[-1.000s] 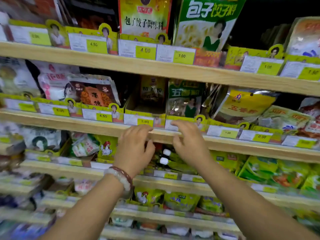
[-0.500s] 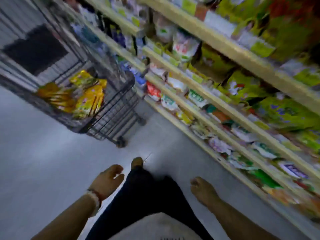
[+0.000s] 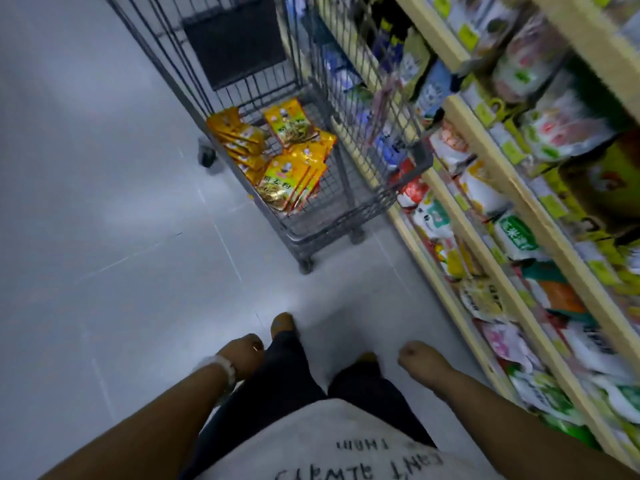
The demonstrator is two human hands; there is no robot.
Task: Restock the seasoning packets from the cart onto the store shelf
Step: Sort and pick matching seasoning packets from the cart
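Here, glossy yellow-orange seasoning packets [image 3: 277, 157] overlap.

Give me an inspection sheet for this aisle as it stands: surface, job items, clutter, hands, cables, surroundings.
Surface: grey tiled floor, bare where visible.
Job's things: yellow seasoning packets lie piled in the wire cart; the cart stands on the floor beside the store shelf.
Clutter: nothing seen on the floor.
Hands: left hand and right hand hang low beside the legs, fingers loosely curled, holding nothing; a pale bracelet sits on the left wrist.
Cables: nothing seen.
Surroundings: shelf tiers carry many packets behind yellow price tags; that side is blurred, labels unreadable.
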